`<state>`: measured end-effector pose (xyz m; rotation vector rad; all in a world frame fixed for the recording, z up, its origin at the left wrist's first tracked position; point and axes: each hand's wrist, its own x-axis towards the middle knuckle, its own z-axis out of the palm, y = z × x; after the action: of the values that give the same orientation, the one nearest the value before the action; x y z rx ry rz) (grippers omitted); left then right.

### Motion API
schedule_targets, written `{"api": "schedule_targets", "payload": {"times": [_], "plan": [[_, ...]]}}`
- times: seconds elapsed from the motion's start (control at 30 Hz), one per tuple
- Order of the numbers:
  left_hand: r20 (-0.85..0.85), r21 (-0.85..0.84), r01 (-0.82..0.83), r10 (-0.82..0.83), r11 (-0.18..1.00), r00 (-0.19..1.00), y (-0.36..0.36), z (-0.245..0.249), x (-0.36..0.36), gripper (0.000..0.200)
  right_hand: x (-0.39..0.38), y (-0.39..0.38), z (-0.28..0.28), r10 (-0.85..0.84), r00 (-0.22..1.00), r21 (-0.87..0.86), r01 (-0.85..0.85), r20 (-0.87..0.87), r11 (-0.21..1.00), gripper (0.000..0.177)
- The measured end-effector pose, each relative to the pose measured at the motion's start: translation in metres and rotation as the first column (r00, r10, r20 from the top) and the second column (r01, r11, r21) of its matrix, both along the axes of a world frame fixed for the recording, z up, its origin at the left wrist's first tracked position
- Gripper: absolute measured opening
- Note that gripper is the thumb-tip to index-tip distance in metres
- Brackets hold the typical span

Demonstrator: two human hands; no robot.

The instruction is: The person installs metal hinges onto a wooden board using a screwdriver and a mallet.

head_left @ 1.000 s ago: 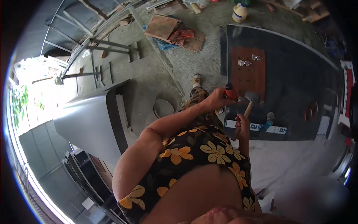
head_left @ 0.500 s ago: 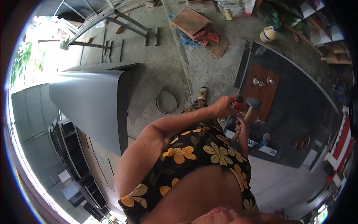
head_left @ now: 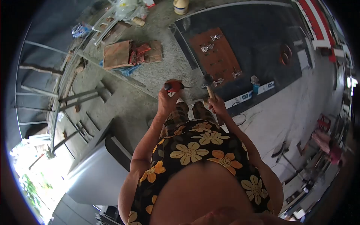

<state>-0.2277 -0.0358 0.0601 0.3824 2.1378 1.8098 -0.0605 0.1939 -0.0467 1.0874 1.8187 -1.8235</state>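
My left hand is wrapped round a red and black tool with a thin pointed tip facing right. To its right, my right hand grips a hammer by its light wooden handle, with the dark head up. Beyond the hammer lies a reddish-brown board with rows of small slots. Several shiny metal fittings rest on the board. The board lies on a large dark sheet.
Flattened cardboard lies on the floor beyond my left hand. Metal frames stand at the left, above a curved grey panel. A clear cup and dark red round items are on the dark sheet.
The view has turned, and the board now appears further up and left. My hands have moved apart; the red and black tool is away from the hammer and the board.
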Motion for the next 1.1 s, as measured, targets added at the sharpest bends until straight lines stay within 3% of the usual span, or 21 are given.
{"api": "schedule_targets", "payload": {"times": [0.4,0.5,0.6,0.7,0.8,0.97,1.1], "plan": [[0.077,0.057,0.081,-0.086,0.995,0.993,0.044,0.003,-0.008,0.027,0.081,0.013,-0.006,-0.219,0.976,0.223,0.209,0.019,0.952,0.042],[0.077,0.033,0.131,-0.133,0.991,0.988,0.053,0.001,-0.006,0.027,0.108,0.014,-0.05,-0.065,0.997,0.601,0.072,-0.032,0.796,0.039],[0.079,0.02,0.156,-0.158,0.987,0.984,0.063,0.0,-0.003,0.026,0.122,0.013,-0.053,-0.072,0.996,0.644,0.087,-0.05,0.76,0.038],[0.066,0.013,0.157,-0.158,0.987,0.985,0.074,-0.001,0.001,0.026,0.133,0.014,-0.05,-0.08,0.997,0.592,0.065,0.0,0.803,0.038],[0.048,-0.008,0.183,-0.183,0.983,0.982,0.081,-0.004,0.003,0.026,0.13,0.016,-0.018,0.026,0.979,0.527,-0.13,0.2,0.84,0.038],[0.055,-0.029,0.172,-0.17,0.985,0.984,0.102,-0.004,0.009,0.026,0.141,0.014,-0.003,0.095,0.975,0.394,-0.169,0.202,0.903,0.04],[0.087,0.001,0.165,-0.165,0.986,0.982,0.124,-0.004,0.017,0.026,0.141,0.022,0.012,0.206,0.932,0.254,-0.286,0.298,0.924,0.06]]}}
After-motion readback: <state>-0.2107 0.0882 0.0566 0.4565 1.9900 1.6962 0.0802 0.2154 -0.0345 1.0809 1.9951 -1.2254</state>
